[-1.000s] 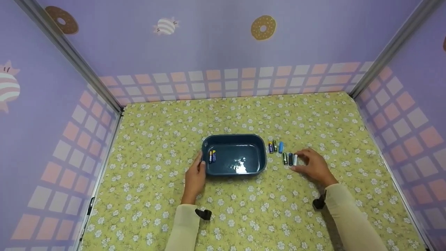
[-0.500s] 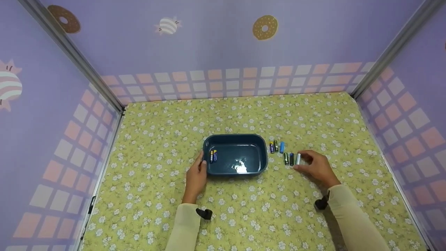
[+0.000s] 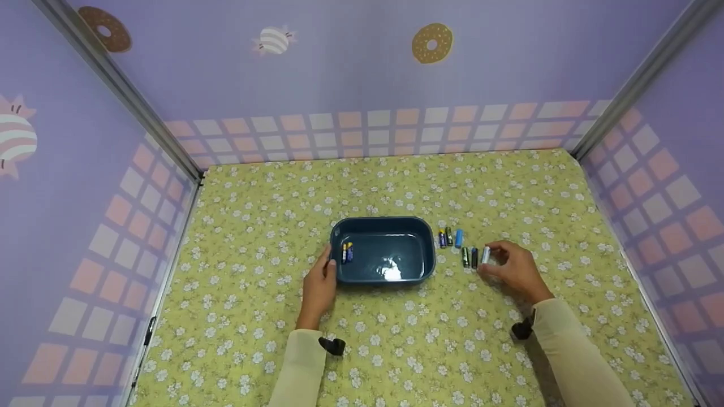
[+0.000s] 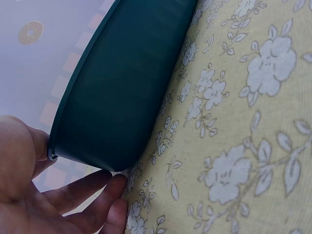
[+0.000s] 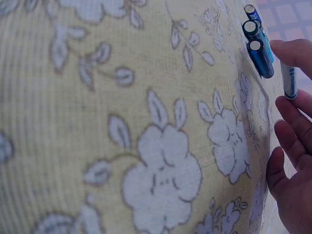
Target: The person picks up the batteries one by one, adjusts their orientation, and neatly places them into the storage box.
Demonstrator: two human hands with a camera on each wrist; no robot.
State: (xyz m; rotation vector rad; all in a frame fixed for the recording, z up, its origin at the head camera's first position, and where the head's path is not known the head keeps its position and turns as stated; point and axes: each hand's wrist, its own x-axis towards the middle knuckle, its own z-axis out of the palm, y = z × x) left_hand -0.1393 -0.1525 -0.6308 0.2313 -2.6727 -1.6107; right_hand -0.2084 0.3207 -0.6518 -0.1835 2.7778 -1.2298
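A dark teal plastic basin (image 3: 383, 282) stands in the middle of the table, with two small batteries (image 3: 349, 252) lying near its left wall. At that left side, my left hand (image 3: 319, 288) grips the basin; in the left wrist view its thumb is at the rim and its fingers touch the outer wall (image 4: 112, 87). My right hand (image 3: 516, 271) pinches a white battery (image 5: 289, 80) with blue lettering between thumb and finger. Just left of it lie a dark battery (image 3: 474, 258) and a green one (image 3: 465, 257).
Behind those lie a bright blue battery (image 3: 459, 238), a dark green one (image 3: 449, 236) and a purple-and-yellow one (image 3: 442, 238), close to the basin's right side. A flowered yellow cloth (image 3: 249, 243) covers the table. Purple patterned walls (image 3: 350, 73) enclose the back and sides.
The white battery in my right hand has shifted slightly right, away from the dark battery, and leans a little more. My left hand keeps its place on the basin.
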